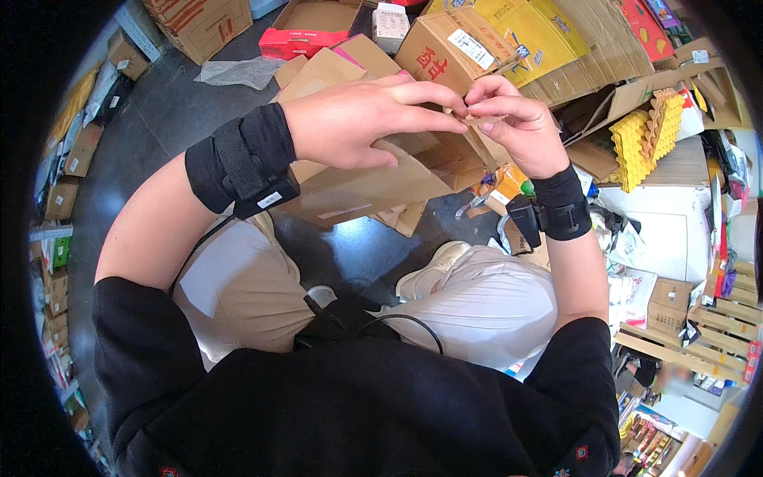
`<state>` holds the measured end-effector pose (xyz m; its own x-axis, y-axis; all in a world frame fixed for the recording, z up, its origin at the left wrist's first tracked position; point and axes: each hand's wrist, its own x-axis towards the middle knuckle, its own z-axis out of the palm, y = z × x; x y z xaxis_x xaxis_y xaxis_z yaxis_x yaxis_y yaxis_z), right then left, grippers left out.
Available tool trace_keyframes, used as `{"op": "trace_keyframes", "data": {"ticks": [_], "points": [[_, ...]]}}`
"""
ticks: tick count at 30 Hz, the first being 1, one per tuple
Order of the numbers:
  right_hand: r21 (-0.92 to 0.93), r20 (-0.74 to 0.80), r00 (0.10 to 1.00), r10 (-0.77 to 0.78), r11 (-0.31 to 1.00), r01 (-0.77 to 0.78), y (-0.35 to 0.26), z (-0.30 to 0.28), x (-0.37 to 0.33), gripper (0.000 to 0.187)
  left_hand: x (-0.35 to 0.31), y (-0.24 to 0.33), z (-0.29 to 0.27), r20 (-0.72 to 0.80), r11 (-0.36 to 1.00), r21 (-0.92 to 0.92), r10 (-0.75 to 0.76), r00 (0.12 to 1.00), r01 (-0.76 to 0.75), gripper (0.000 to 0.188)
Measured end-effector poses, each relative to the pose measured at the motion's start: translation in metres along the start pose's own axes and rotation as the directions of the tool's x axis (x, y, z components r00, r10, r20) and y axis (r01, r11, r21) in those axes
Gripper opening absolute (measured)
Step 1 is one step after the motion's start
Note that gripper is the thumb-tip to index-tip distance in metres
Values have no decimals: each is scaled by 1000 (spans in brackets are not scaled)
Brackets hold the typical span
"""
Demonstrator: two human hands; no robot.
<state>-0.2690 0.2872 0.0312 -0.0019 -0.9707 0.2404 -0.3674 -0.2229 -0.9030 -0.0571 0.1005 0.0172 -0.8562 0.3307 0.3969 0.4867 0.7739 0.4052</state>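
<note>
My left hand reaches over an opened cardboard box, palm down. Its index and middle fingers stretch out to the right and the thumb hangs apart. Those fingertips meet the end of a thin tan strip, perhaps tape or a scrap of cardboard; its kind is unclear. Opposite, my right hand pinches the strip between thumb and fingers. Below both hands, the box's brown flaps spread outward. Each of my wrists wears a black band with a small dark device.
Beyond the hands stand a brown carton with red print, a yellow carton and a red open box. Yellow egg-crate trays lie at right. Clear plastic wrap lies on the dark floor. Stocked shelves line the left.
</note>
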Motion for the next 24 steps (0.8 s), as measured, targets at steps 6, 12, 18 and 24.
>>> {"op": "trace_keyframes", "data": {"ticks": [6,12,18,24], "points": [[80,80,997,21,996,-28,0,-1,-3,19,3,4,-1,66,994,-105,-17,998,24,83],[39,86,995,50,998,-54,-3,1,-2,13,2,6,-1,63,990,-139,-16,998,24,82],[-66,138,990,33,998,-24,-3,1,-1,7,1,6,1,26,991,-128,35,999,-31,77],[-9,-102,994,25,1000,-26,-9,-20,-9,3,0,4,0,-21,984,-180,-7,1000,3,82]]}}
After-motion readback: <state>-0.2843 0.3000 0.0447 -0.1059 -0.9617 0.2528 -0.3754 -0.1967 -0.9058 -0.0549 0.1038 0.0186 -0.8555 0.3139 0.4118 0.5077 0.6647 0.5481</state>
